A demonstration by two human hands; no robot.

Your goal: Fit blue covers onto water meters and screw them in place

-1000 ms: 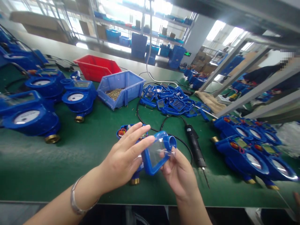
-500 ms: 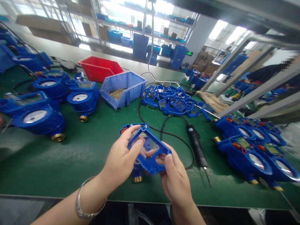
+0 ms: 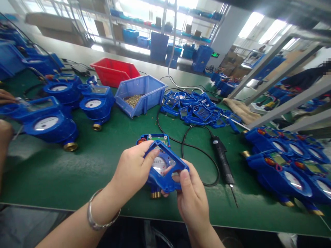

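Both my hands hold a blue plastic cover with a clear window (image 3: 165, 167) just over a blue water meter (image 3: 155, 141) lying on the green mat. My left hand (image 3: 131, 170) grips the cover's left edge, thumb on top. My right hand (image 3: 192, 194) pinches its right and lower edge. The meter's dial shows through the window, and its brass fitting (image 3: 156, 195) pokes out below. Whether the cover is seated on the meter I cannot tell.
An electric screwdriver (image 3: 222, 163) with black cable lies right of my hands. Behind are a blue bin of screws (image 3: 152, 92), a red bin (image 3: 113, 71) and a heap of blue covers (image 3: 196, 110). Water meters stand left (image 3: 49, 124) and right (image 3: 281, 168). Another person's hands (image 3: 5, 134) show at far left.
The cover went from tilted up in my hands to flat and lower over the meter. My left hand closed onto its edge. Another person's hands came into view at the left.
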